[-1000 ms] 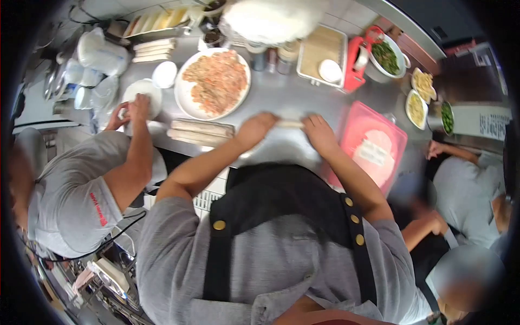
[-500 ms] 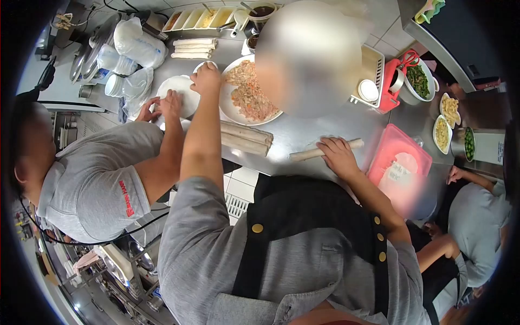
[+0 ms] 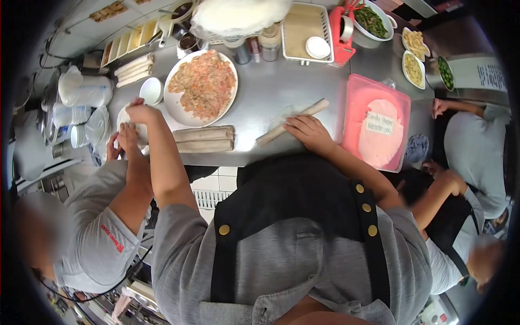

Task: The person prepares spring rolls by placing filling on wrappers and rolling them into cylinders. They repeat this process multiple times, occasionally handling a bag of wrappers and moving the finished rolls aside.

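My right hand [image 3: 310, 134] lies over a long pale roll [image 3: 292, 122], fingers stretched across it on the steel counter. The roll lies at a slant, with a thin translucent patch beside it. My left hand [image 3: 142, 112] reaches to a stack of white round sheets [image 3: 124, 115], fingers bent at its edge; their tips are partly hidden. A co-worker's hands [image 3: 125, 138] touch the same stack. Just beyond my left hand stands a small white bowl [image 3: 151, 91]. Several finished rolls [image 3: 203, 139] lie between my arms near the counter edge.
A white plate [image 3: 172, 108] of chopped filling stands behind the rolls. More rolls [image 3: 134, 70] lie at the back left. On the right sit a pink lidded container [image 3: 352, 108], a red tape dispenser [image 3: 342, 40] and bowls of food. Co-workers stand on both sides.
My view has shifted. My left hand has moved from the small white bowl to the white sheets. The roll under my right hand now slants more, and my right hand stays on it.
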The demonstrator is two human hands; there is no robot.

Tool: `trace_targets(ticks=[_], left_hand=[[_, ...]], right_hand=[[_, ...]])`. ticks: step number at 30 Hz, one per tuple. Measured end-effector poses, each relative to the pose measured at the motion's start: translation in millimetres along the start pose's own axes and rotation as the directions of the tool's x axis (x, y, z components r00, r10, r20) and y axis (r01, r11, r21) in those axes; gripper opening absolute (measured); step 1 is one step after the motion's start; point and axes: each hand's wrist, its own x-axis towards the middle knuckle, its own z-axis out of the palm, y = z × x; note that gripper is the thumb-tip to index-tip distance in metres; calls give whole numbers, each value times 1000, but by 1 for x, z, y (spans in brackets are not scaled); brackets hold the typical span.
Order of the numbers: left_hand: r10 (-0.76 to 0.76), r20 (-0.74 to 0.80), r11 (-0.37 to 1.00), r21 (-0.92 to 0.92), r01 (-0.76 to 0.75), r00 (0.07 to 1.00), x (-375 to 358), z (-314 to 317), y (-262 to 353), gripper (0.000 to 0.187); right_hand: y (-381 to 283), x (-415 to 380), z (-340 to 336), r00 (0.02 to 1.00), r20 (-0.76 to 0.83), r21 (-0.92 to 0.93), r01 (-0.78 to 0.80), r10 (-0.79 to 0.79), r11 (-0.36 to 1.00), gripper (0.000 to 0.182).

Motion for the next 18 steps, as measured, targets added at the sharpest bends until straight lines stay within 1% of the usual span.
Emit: trace_targets(ticks=[1, 3, 4, 5, 6, 7, 8, 9, 10, 11, 12, 14, 15, 16, 17, 18], left_hand=[[-246, 196, 959, -95, 268, 949, -20, -11, 15, 27], [-424, 365, 858, -130, 496, 829, -94, -3, 43, 28], [-376, 572, 838, -126, 531, 729, -128, -8, 42, 31], [-460, 576, 819, -20, 574, 676, -175, -1, 51, 31], [-546, 650, 742, 82, 665, 529, -195, -4, 27, 31], [-520, 747, 794, 244, 556, 414, -240, -7, 36, 37], [-535, 787, 766, 299, 569, 307, -274, -9, 28, 43], [-596, 781, 740, 443, 507, 187, -303, -11, 23, 42], [-619, 784, 713, 531, 457, 54, -324, -10, 13, 42], [-626, 780, 717, 574, 395, 2, -343, -11, -3, 40], [-666, 745, 712, 649, 270, -34, -357, -7, -3, 40], [-626, 770, 753, 638, 165, -122, -372, -7, -19, 39], [-628, 768, 750, 640, 163, -125, -374, -7, -17, 39], [-552, 819, 833, 549, -66, -153, -377, -7, -14, 37], [-478, 855, 863, 416, -287, -202, -378, -9, -11, 35], [-479, 853, 863, 414, -290, -206, -376, -11, -10, 35]], right_hand=[[2, 0, 5, 1000, 25, 17, -6, 6, 1000, 47], [2, 2, 9, 998, 52, 43, -22, 19, 999, 47], [2, 6, 7, 998, 55, 32, -29, 27, 999, 46], [1, 8, 7, 998, 60, 23, -35, 34, 999, 46], [1, 12, 7, 997, 63, 28, -41, 39, 999, 46], [1, 14, 8, 998, 42, 11, -40, 39, 999, 44], [0, 14, 8, 999, 20, -7, -37, 37, 999, 42], [0, 14, 9, 999, 21, -4, -39, 39, 999, 42], [1, 13, 10, 1000, 20, 3, -15, 15, 1000, 41], [2, 12, 9, 1000, 19, 8, 7, -7, 1000, 39], [3, 10, 8, 1000, 17, 4, 3, -3, 1000, 39], [2, 6, 7, 998, -43, -22, 55, -56, 998, 34], [2, 4, 7, 998, -43, -21, 50, -51, 999, 34], [2, 2, 8, 998, -38, -33, 57, -58, 998, 32], [2, 1, 10, 997, -33, -44, 63, -64, 997, 30], [4, 2, 11, 998, -37, -44, 58, -60, 997, 30]])
